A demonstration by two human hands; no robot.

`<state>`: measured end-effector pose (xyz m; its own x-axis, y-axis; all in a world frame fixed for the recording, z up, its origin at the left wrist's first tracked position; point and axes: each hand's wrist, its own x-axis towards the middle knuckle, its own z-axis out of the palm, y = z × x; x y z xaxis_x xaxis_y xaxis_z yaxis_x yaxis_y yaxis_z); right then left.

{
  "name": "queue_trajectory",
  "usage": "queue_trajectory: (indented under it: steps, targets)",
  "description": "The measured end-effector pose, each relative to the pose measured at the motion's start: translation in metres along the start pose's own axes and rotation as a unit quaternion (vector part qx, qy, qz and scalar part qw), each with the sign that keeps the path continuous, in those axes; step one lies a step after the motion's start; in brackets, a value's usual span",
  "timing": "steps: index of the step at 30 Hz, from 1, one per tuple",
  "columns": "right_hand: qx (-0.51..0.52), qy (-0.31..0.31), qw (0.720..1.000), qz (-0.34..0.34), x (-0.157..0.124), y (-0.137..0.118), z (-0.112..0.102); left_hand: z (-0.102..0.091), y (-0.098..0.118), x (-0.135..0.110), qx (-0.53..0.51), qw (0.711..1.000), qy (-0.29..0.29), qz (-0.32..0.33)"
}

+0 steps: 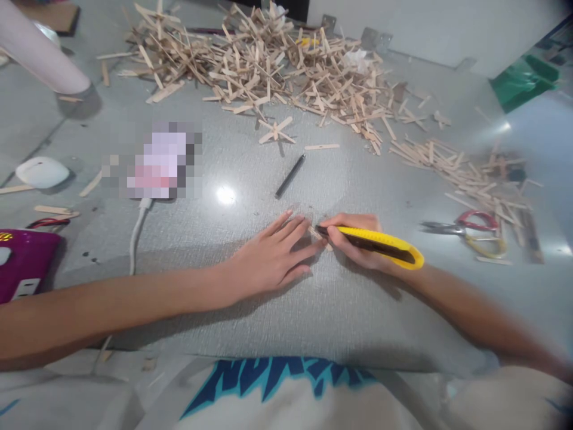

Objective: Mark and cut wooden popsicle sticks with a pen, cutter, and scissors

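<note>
My right hand (353, 242) is closed around a yellow utility knife (380, 243), its tip pointing left at a small wooden stick piece (319, 234) on the grey floor. My left hand (275, 257) lies flat with fingers stretched out, its fingertips pressing on or right beside that stick piece. The two hands almost touch at the knife's tip.
A big heap of wooden sticks (268, 65) lies at the back, a smaller pile (470, 170) to the right. A black pen (290, 175), red-handled scissors (465, 227), a white cable (136, 233), a magenta device (22, 263) and a white oval object (42, 172) lie around.
</note>
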<state>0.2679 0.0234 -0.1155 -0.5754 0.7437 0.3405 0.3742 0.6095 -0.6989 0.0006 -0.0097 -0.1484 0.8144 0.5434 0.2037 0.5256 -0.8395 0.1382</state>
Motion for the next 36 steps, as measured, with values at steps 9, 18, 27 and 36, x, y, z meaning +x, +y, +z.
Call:
queue_trajectory:
  steps: [9,18,27,36]
  targets:
    - [-0.001,0.005,1.0,-0.011,-0.002,0.0,0.0,-0.005,0.002,0.0,-0.001,1.0,-0.018,-0.01]
    - [-0.028,0.017,0.999,0.016,-0.008,0.003,0.004,-0.009,0.0,-0.004,-0.018,0.999,-0.029,0.014]
    - [-0.028,0.014,0.999,0.011,-0.01,0.004,0.003,-0.01,-0.001,-0.006,-0.027,0.999,-0.031,0.015]
    - [-0.032,0.06,0.998,0.007,-0.008,0.001,0.004,-0.009,-0.003,-0.005,-0.035,0.999,-0.024,0.027]
